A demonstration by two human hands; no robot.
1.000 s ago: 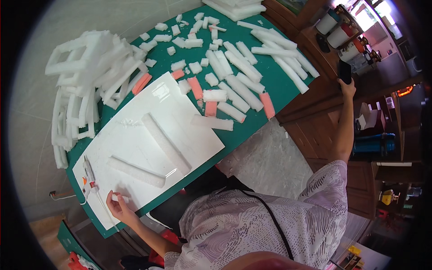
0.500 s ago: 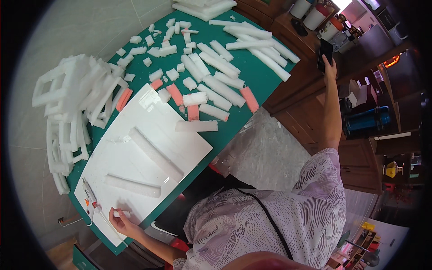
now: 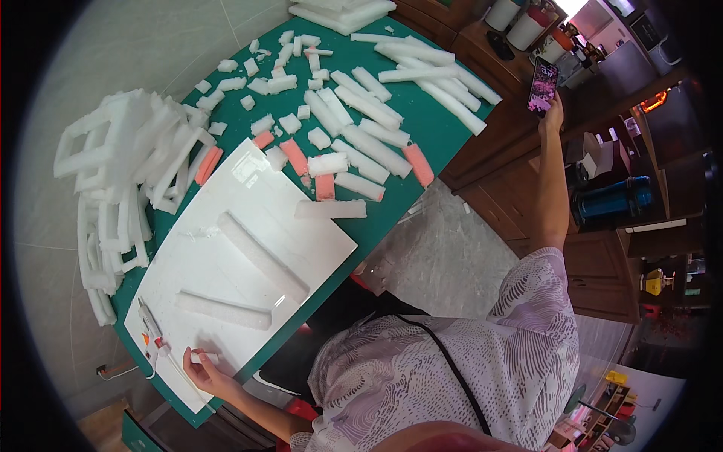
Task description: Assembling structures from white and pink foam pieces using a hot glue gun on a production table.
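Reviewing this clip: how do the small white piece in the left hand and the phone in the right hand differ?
The small white piece is plain white; the phone has a lit, pinkish screen. The left hand has the piece over the white board, while the right hand holds the phone out past the green table. Each is held in one hand.

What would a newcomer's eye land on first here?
Probably the jumbled stack of white foam-like frames at the left, by the grey wall. Next, perhaps the phone with its lit screen, held out at the upper right in the right hand. Then the few pink blocks among white pieces on the green table.
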